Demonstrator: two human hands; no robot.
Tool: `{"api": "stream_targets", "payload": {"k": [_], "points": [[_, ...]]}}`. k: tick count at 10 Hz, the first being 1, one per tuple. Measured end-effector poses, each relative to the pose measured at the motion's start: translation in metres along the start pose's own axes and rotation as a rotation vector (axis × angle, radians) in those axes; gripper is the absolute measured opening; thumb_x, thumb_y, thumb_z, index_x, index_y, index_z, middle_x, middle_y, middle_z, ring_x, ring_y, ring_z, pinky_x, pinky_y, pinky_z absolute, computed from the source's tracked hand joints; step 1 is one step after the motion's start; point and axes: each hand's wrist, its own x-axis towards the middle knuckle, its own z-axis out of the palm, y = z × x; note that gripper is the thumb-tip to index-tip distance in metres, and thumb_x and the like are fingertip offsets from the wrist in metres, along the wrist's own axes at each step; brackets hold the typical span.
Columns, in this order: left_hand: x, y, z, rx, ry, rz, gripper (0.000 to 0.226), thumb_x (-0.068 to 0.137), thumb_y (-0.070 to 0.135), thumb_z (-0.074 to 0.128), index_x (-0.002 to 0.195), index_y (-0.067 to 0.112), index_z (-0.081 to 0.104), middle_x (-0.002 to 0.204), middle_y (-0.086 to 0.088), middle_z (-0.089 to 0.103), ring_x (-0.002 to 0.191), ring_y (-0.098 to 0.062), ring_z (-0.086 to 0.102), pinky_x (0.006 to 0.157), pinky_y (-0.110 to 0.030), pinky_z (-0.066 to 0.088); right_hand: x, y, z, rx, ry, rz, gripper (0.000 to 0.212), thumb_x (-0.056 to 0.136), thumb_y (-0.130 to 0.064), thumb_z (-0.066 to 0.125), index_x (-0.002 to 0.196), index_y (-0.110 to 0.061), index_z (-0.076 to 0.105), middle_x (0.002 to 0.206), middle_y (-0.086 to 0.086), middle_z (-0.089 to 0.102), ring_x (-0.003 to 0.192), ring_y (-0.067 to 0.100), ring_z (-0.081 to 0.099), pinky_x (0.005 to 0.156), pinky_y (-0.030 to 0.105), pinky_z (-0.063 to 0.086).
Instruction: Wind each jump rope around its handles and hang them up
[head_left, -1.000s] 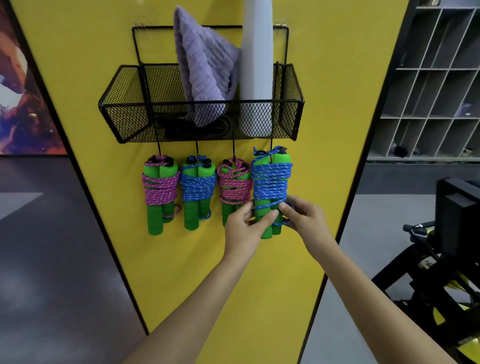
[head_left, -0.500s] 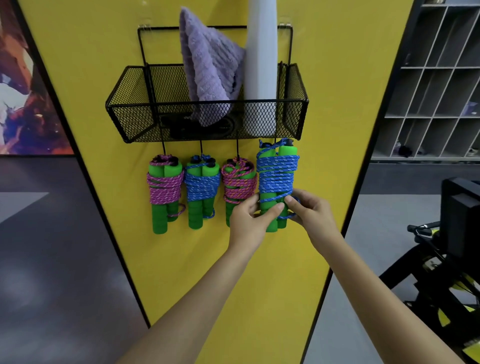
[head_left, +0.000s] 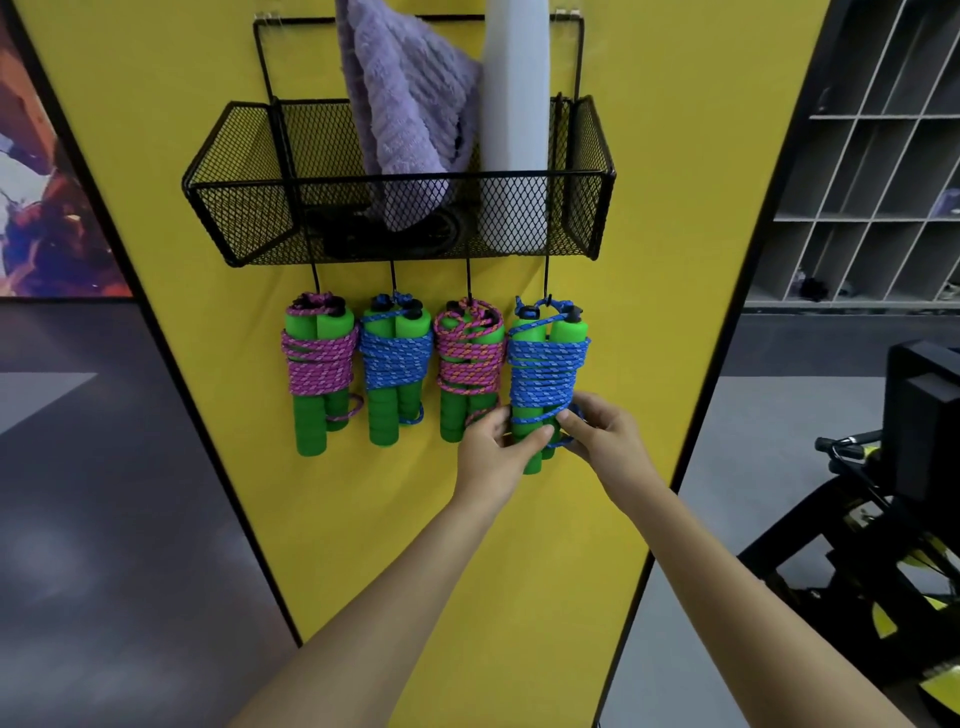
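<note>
blue-roped jump rope (head_left: 546, 374), rightmost of four under black mesh basket (head_left: 249, 156), hangs on its hook | left hand (head_left: 493, 457) fingers pinch its green handles low | right hand (head_left: 602, 434) fingers narrow, gripping rope end

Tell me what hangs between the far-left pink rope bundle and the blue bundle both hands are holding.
In the head view, two bundles: a blue-wound one, then a pink-wound one.

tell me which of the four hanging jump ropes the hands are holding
The rightmost blue jump rope, gripped low by the left hand and right hand. The other three hang untouched.
</note>
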Motion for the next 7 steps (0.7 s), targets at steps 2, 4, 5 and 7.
{"api": "stream_targets", "payload": {"k": [2,4,5,7], "points": [[0.006,-0.008,0.006,0.062,0.042,-0.031,0.029,0.081,0.018,0.067,0.109,0.026,0.064,0.113,0.006,0.068,0.109,-0.009,0.062,0.098,-0.037,0.049,0.008,0.000,0.004,0.017,0.038,0.010,0.028,0.095,-0.003,0.049,0.121,-0.012,0.056,0.106,0.002,0.062,0.084,0.005,0.061,0.076,0.021,0.052],[0.001,-0.013,0.002,0.093,0.131,-0.133,0.037,0.089,0.018,0.063,0.126,0.016,0.058,0.123,0.004,0.063,0.113,-0.014,0.061,0.086,-0.025,0.048,0.005,-0.001,-0.002,0.008,0.120,0.007,0.032,0.093,-0.008,0.056,0.124,-0.015,0.057,0.122,0.001,0.058,0.091,0.008,0.060,0.091,0.037,0.048],[-0.005,-0.002,-0.002,0.116,0.162,-0.115,0.028,0.093,0.017,0.057,0.122,0.015,0.059,0.114,0.007,0.063,0.103,-0.009,0.060,0.069,-0.009,0.043,0.000,-0.004,-0.008,-0.002,0.156,0.004,0.033,0.093,-0.011,0.058,0.125,-0.013,0.058,0.126,-0.001,0.059,0.092,0.001,0.060,0.090,0.035,0.050],[-0.013,0.021,-0.016,0.103,0.177,-0.079,0.019,0.095,0.015,0.052,0.109,0.017,0.065,0.106,0.002,0.067,0.097,-0.012,0.064,0.071,-0.014,0.044,-0.017,-0.017,-0.012,-0.024,0.153,-0.031,0.027,0.093,-0.012,0.057,0.120,-0.010,0.062,0.121,-0.001,0.062,0.095,0.002,0.060,0.089,0.036,0.052]]}}
